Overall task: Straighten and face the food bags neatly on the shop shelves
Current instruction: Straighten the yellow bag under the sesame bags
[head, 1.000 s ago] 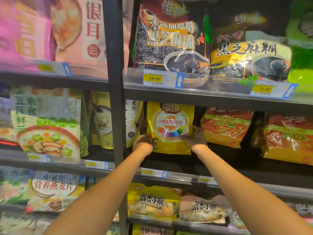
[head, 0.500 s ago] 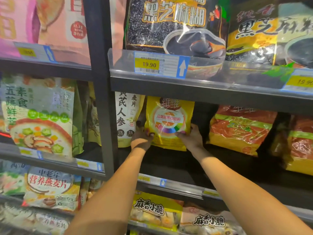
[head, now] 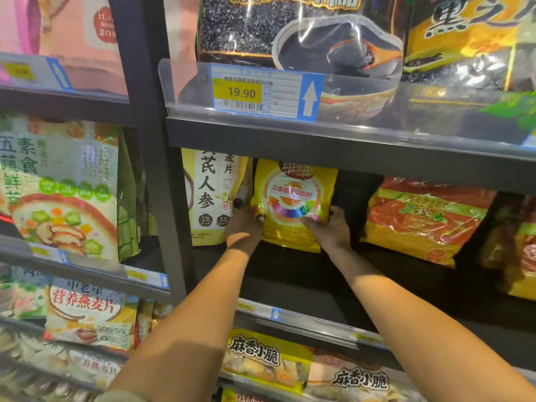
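Observation:
A yellow food bag with a rainbow circle on its front stands upright on the middle shelf, set well back from the edge. My left hand grips its lower left side. My right hand grips its lower right side, thumb on the front. A cream oat bag with black characters stands touching its left. To the right, past a dark gap, leans an orange-red bag.
A dark upright post divides the shelves on the left. The shelf above carries black sesame bags and a 19.90 price tag. Below lie yellow snack bags. Green-and-white bags fill the left bay.
The view has come closer and tilted slightly. Both hands have stayed on the yellow bag, holding its lower sides; the bag now stands a bit more upright beside the cream bag.

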Available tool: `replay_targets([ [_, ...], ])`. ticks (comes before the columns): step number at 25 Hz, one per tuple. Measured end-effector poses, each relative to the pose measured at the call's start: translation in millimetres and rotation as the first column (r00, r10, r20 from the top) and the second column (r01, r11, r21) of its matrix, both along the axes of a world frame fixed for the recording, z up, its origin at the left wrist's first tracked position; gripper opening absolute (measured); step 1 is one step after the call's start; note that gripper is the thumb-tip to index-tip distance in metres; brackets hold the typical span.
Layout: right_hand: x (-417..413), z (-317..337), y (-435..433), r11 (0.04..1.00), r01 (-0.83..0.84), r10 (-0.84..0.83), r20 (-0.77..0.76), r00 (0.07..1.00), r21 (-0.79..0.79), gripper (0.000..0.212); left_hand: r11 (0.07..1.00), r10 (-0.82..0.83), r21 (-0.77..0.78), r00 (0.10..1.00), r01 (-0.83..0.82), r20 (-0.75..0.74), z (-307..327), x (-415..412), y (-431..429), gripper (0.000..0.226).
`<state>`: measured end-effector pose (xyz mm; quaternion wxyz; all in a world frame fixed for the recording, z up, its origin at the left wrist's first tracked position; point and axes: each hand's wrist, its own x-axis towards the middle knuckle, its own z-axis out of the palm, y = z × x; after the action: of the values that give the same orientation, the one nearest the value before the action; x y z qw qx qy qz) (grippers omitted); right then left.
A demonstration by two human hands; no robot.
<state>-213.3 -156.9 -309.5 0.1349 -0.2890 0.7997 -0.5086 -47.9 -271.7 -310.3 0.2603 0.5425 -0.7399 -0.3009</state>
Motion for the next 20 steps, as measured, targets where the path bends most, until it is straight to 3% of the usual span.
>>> replay_targets([
  [8,1.7,7.8,3.4,0.996,-0.009,0.012,-0.043,0.999,0.083,0.098,1.0,-0.014,0.018,1.0,0.014,-0.016,4.4,5.1,6.3,0.041],
  [14,13.8,22.0,40.1,0.977,-0.007,0.047,-0.186,0.981,0.211,0.102,0.989,-0.15,0.007,0.988,0.151,-0.048,8.8,29.2,26.6,0.047],
  [17,29.5,23.4,70.3,0.953,0.008,0.084,-0.289,0.954,0.303,0.096,0.967,-0.226,-0.077,0.959,0.241,0.169,8.5,43.7,47.8,0.064],
  [20,45.6,30.4,102.2,0.905,0.07,0.143,-0.455,0.879,0.42,0.093,0.912,-0.281,-0.177,0.876,0.371,0.391,15.3,56.4,73.6,0.072],
])
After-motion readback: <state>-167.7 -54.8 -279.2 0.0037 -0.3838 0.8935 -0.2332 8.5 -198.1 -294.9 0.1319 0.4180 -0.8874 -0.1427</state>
